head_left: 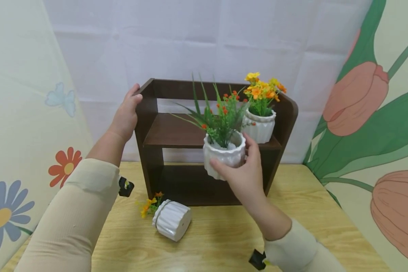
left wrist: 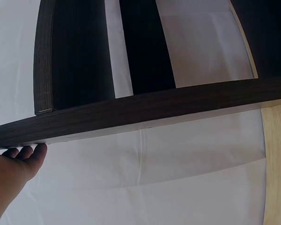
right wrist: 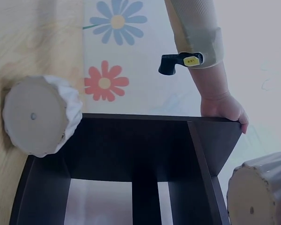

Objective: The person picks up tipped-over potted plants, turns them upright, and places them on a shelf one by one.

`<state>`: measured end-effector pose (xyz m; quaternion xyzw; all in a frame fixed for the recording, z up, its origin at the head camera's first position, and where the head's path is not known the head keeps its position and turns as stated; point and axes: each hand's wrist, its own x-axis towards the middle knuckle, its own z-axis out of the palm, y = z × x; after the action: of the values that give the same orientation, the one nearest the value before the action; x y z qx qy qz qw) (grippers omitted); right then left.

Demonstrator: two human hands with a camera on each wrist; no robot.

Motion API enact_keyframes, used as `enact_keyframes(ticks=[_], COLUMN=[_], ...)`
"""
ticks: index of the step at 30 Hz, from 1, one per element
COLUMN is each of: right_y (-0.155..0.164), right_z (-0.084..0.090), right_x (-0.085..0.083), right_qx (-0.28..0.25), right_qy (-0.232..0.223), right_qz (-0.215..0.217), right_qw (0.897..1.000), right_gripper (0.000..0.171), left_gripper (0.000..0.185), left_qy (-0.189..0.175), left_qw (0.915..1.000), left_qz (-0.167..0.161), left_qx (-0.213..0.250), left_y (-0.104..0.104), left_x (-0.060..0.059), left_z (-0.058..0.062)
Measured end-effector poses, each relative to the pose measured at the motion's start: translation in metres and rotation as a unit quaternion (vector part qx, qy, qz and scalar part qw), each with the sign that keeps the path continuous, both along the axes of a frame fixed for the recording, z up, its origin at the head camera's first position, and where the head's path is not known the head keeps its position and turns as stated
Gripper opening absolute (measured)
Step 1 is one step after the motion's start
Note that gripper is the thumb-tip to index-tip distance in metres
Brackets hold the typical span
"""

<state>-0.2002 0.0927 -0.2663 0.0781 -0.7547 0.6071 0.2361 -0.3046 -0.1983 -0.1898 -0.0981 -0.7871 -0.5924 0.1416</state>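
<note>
My right hand (head_left: pixel 246 175) grips a white ribbed flowerpot (head_left: pixel 221 160) with grassy leaves and small red flowers, thumb in front and fingers on its right side. The pot is held upright in front of the brown shelf (head_left: pixel 204 130), overlapping its middle board. The right wrist view shows this pot's underside (right wrist: pixel 250 197). My left hand (head_left: pixel 126 115) rests against the upper left side panel of the shelf; in the left wrist view its fingertips (left wrist: pixel 37 154) touch the panel's outer face.
A second white pot with yellow-orange flowers (head_left: pixel 260 124) stands at the right of the middle board. Another white pot (head_left: pixel 172 221) lies on its side on the wooden table (head_left: pixel 217 238), orange flowers pointing left. A white cloth (head_left: pixel 197 41) hangs behind; flower-patterned panels flank the table.
</note>
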Motion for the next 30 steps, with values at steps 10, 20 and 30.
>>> enact_keyframes(ticks=[10,20,30], right_y=[-0.011,-0.021,-0.028], right_z=[0.011,0.016,0.02], right_x=[-0.015,-0.035,-0.06], right_qx=[-0.001,-0.002,0.018], right_qy=[0.022,0.057,0.065], right_qz=[-0.015,-0.04,-0.086], right_qw=[1.0,0.998,0.994], right_gripper=[0.097,0.098,0.097], left_gripper=[0.059,0.058,0.058], left_qy=[-0.004,-0.004,-0.006], left_qw=[0.9998,1.0,1.0], left_qz=[-0.004,0.004,0.005], left_qx=[0.019,0.005,-0.001], left_y=[0.001,0.0,0.0], left_x=[0.0,-0.001,-0.001], left_z=[0.001,0.001,0.0])
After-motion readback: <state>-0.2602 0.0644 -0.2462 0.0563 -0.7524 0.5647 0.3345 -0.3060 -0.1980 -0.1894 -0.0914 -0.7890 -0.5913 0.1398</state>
